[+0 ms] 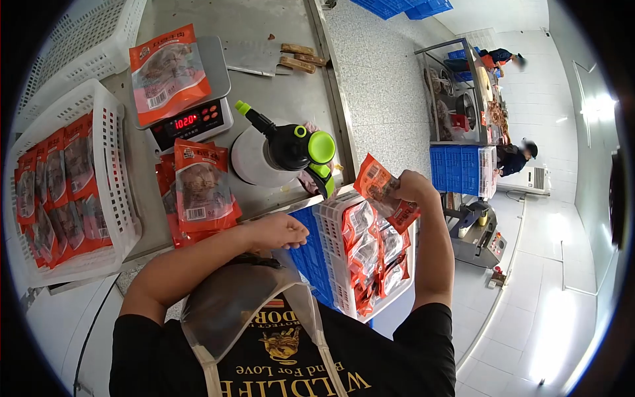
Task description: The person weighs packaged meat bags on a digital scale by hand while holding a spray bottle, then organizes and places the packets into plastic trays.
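Observation:
My right hand [415, 188] grips a red packet of meat [378, 182] over a white basket [336, 264] of similar packets. My left hand [278, 231] is closed with curled fingers and nothing visible in it, between that basket and a stack of packets [200, 188] on the metal table [264, 20]. A red and clear packet [170, 71] lies on the digital scale [215, 66], whose red display appears to read 102.0. Beside the scale stands a white spray bottle [254, 157] with a black and green top.
Another white basket [112, 165] at the left holds several packets. A cleaver [251, 58] and wooden handles [301, 59] lie near the table's far edge. Blue crates [456, 169] stand across the room, where two people [512, 160] [499, 56] are by a rack.

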Available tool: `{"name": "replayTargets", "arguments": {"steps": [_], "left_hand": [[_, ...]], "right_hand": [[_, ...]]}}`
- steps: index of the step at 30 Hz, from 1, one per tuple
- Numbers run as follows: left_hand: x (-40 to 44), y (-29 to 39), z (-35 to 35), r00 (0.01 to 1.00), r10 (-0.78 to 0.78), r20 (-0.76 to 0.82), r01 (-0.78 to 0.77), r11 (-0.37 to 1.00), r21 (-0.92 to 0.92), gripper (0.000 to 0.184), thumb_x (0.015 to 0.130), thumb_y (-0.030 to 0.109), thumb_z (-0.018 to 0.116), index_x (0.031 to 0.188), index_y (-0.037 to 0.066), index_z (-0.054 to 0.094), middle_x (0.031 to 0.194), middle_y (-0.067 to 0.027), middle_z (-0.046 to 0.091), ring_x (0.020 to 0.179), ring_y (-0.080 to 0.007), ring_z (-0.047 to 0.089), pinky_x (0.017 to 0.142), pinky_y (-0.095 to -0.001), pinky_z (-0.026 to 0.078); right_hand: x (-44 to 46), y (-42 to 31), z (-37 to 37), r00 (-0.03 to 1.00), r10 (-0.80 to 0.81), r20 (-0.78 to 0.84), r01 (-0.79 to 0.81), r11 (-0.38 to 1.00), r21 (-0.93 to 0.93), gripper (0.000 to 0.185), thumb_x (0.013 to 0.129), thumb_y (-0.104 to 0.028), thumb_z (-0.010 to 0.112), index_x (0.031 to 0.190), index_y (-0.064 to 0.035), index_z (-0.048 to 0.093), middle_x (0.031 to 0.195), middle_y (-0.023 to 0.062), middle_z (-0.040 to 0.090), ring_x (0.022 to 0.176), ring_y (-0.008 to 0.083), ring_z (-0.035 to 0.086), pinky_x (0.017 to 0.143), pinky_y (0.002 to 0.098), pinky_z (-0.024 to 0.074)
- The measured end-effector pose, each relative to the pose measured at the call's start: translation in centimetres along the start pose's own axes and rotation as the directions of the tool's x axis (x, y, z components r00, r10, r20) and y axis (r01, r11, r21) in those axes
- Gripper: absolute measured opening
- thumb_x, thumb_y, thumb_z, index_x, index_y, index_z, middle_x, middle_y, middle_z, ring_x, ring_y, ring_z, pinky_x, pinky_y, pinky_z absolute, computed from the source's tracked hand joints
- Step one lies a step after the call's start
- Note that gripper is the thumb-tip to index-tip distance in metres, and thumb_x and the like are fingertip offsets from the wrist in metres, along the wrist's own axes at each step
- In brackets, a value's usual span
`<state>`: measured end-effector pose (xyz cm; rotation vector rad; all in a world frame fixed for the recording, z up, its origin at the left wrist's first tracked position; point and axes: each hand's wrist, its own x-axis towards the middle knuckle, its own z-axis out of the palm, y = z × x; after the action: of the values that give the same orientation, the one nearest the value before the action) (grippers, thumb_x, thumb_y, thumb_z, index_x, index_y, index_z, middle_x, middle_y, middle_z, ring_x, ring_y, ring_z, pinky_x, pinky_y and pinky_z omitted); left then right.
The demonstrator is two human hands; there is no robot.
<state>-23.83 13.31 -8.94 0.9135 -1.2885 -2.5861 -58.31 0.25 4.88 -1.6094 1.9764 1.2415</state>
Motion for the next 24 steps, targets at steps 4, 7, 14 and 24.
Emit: {"name": "replayTargets", "arguments": {"steps": [4,7,14,24], "left_hand": [[7.1,-1.2,2.3,0.981,-0.076,0.176,0.126,0.948,-0.292,0.032,0.103,0.027,0.060,0.121,0.001,0.066,0.109,-0.0068,0.069,0.092,-0.0156,0.065,0.083,-0.0307,0.053],[10.1,-1.4,3.7,0.965,-0.127,0.229,0.208,0.904,-0.375,0.031,0.103,0.030,0.059,0.115,0.003,0.067,0.106,-0.0063,0.069,0.093,-0.0177,0.066,0.084,-0.0336,0.053],[17.3,-1.4,7.1,0.972,-0.139,0.189,0.231,0.703,-0.673,0.031,0.100,0.038,0.063,0.106,0.009,0.066,0.102,-0.0046,0.066,0.096,-0.0179,0.064,0.087,-0.0343,0.053],[21.2,0.2,8.6,0.995,0.097,0.038,0.008,0.296,-0.955,0.024,0.101,0.029,0.062,0.116,0.010,0.066,0.101,-0.0018,0.072,0.092,-0.0150,0.070,0.084,-0.0344,0.058]], "right_hand": [[-0.9,0.0,0.1,0.997,-0.023,0.079,0.013,0.992,0.122,0.043,0.075,-0.030,0.082,0.104,-0.0002,0.075,0.097,0.0192,0.075,0.084,0.0308,0.074,0.078,0.0387,0.0571],[-0.3,1.3,1.4,0.994,-0.050,0.102,0.029,0.980,0.199,0.043,0.075,-0.030,0.082,0.105,-0.0002,0.076,0.097,0.0184,0.076,0.084,0.0290,0.074,0.078,0.0382,0.0568],[-2.7,0.7,0.9,0.995,-0.029,0.092,-0.009,0.919,0.393,0.037,0.075,-0.024,0.082,0.101,0.0011,0.076,0.091,0.0150,0.076,0.080,0.0224,0.073,0.076,0.0366,0.0568],[-0.8,4.3,8.7,0.978,-0.153,0.144,-0.037,0.549,0.835,0.032,0.084,-0.013,0.078,0.106,0.0089,0.070,0.094,0.0131,0.075,0.078,0.0174,0.070,0.071,0.0336,0.0572]]}}
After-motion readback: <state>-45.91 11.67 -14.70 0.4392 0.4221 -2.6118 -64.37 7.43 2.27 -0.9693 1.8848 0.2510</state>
